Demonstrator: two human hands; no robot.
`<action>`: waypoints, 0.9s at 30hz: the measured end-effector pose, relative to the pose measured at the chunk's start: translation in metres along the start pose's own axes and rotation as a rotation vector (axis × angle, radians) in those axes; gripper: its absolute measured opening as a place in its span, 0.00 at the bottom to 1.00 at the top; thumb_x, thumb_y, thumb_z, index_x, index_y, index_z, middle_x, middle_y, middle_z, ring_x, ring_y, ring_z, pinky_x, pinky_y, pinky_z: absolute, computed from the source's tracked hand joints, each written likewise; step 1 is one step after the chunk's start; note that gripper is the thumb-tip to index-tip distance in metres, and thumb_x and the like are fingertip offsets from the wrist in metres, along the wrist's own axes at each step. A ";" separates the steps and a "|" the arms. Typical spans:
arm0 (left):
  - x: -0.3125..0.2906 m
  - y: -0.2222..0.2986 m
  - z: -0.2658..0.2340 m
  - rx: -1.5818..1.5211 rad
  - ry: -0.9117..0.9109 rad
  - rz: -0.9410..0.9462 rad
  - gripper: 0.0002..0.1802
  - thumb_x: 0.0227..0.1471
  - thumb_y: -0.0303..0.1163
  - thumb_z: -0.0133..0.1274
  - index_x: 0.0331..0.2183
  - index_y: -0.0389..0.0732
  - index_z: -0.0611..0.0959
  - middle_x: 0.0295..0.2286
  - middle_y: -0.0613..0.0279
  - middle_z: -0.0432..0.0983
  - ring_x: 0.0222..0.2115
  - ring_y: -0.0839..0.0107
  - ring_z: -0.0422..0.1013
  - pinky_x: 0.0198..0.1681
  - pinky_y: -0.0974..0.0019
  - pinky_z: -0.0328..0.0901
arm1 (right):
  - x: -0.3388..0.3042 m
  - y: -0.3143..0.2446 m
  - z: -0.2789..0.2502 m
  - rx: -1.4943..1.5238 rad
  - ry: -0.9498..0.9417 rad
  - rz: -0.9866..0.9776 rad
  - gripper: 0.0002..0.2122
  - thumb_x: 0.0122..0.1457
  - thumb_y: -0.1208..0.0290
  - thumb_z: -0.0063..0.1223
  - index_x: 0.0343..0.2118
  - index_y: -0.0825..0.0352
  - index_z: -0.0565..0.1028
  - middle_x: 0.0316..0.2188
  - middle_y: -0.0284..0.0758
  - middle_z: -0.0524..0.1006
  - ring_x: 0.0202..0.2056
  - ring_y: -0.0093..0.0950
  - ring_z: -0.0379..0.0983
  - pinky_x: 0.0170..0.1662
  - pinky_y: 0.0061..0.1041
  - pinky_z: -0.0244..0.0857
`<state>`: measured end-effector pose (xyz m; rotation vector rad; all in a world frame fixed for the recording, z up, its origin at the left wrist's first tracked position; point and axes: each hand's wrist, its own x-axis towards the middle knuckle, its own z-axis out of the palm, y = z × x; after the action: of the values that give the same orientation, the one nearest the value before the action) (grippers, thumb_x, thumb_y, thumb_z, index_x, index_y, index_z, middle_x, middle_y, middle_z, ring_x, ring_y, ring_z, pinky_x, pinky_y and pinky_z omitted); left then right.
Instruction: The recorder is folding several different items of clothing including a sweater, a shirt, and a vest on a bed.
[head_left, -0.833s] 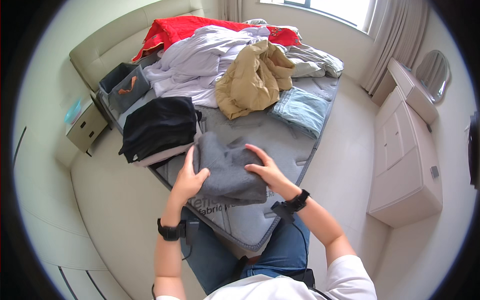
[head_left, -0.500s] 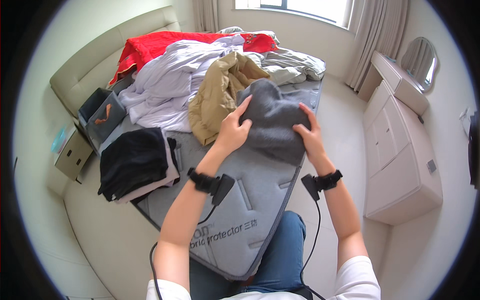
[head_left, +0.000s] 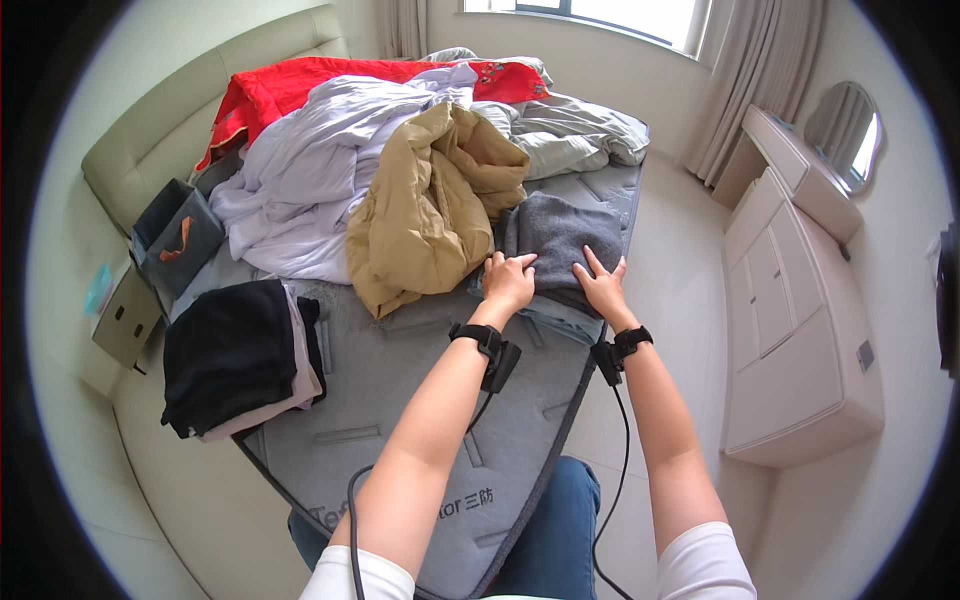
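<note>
A dark grey folded garment (head_left: pixel 565 228) lies on top of a small pile at the bed's right side, with folded light blue cloth (head_left: pixel 562 318) showing beneath its near edge. My left hand (head_left: pixel 510 282) rests at the near left corner of the grey garment, fingers stretched out. On the near right part of it lies my right hand (head_left: pixel 605 288), its fingers spread. Neither hand grips the fabric. Just left of the pile is a crumpled tan puffy jacket (head_left: pixel 425 210), close to my left fingertips.
A black-topped stack of folded clothes (head_left: pixel 228 345) sits at the bed's left edge. Farther back are rumpled white bedding (head_left: pixel 310 165), a red cover (head_left: pixel 270 95) and a grey storage box (head_left: pixel 185 240). A pale cabinet (head_left: pixel 790 310) stands along the right wall.
The grey garment, held up between both hands before, now lies lower and flat on the pile. My hands have moved down and nearer, letting go of its sides. The view has shifted slightly.
</note>
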<state>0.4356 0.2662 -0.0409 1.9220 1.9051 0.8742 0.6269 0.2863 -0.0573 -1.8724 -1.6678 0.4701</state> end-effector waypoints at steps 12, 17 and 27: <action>-0.163 -0.060 -0.164 -0.118 0.264 0.337 0.28 0.48 0.31 0.53 0.52 0.37 0.69 0.44 0.48 0.67 0.45 0.53 0.66 0.49 0.59 0.60 | -0.108 -0.077 -0.012 -0.100 0.434 -0.219 0.26 0.48 0.64 0.58 0.52 0.57 0.68 0.59 0.46 0.47 0.57 0.48 0.47 0.57 0.45 0.46; -0.228 -0.120 -0.272 0.080 0.743 0.320 0.20 0.45 0.21 0.49 0.45 0.37 0.73 0.32 0.55 0.69 0.31 0.63 0.67 0.39 0.64 0.63 | -0.147 -0.142 0.030 0.334 0.194 -0.600 0.20 0.46 0.70 0.58 0.44 0.64 0.71 0.42 0.42 0.64 0.45 0.38 0.61 0.49 0.33 0.57; -0.287 -0.321 -0.419 0.335 0.810 -0.604 0.52 0.40 0.70 0.49 0.49 0.29 0.69 0.43 0.39 0.69 0.47 0.48 0.65 0.50 0.53 0.60 | -0.234 -0.322 0.140 0.497 -0.615 -0.314 0.44 0.48 0.38 0.51 0.55 0.77 0.58 0.54 0.55 0.58 0.56 0.43 0.58 0.56 0.35 0.54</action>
<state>-0.0544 -0.0739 0.0287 1.0130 3.0200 1.2918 0.2551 0.0983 0.0104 -1.1338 -1.9387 1.2811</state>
